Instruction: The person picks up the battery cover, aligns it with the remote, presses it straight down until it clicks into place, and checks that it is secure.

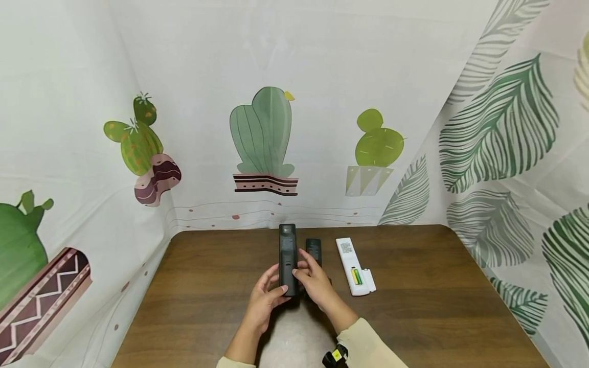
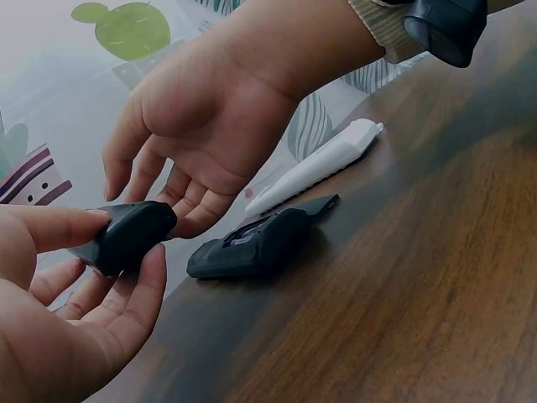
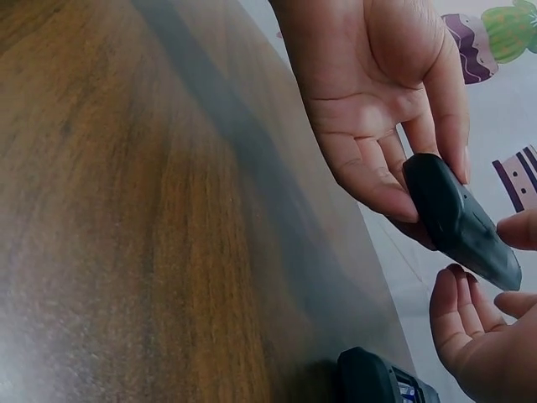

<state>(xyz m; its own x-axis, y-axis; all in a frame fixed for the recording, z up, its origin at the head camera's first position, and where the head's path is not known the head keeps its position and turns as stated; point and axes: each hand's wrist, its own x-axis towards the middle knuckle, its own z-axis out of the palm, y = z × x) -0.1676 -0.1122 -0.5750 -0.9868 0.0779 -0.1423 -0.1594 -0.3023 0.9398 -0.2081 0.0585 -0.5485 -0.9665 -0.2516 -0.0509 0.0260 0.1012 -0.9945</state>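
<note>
In the head view my left hand (image 1: 263,302) grips the lower end of a black remote control (image 1: 287,243), which is tilted up off the table with its back facing me. A small slot marks its battery cover. My right hand (image 1: 317,283) is at the remote's right side, thumb near the cover's edge and other fingers loosely extended; whether they press on it is hard to tell. Behind the right hand lies a second black remote (image 2: 256,243), its battery compartment uncovered and a dark flap-like cover (image 2: 323,207) beside it.
To the right, a white remote (image 1: 346,255) lies face down, a green-and-yellow battery (image 1: 356,276) visible in its compartment and a white cover (image 1: 368,280) at its side. All rests on a brown wooden table (image 1: 414,291). Cactus-printed cloth (image 1: 322,61) hangs behind the table.
</note>
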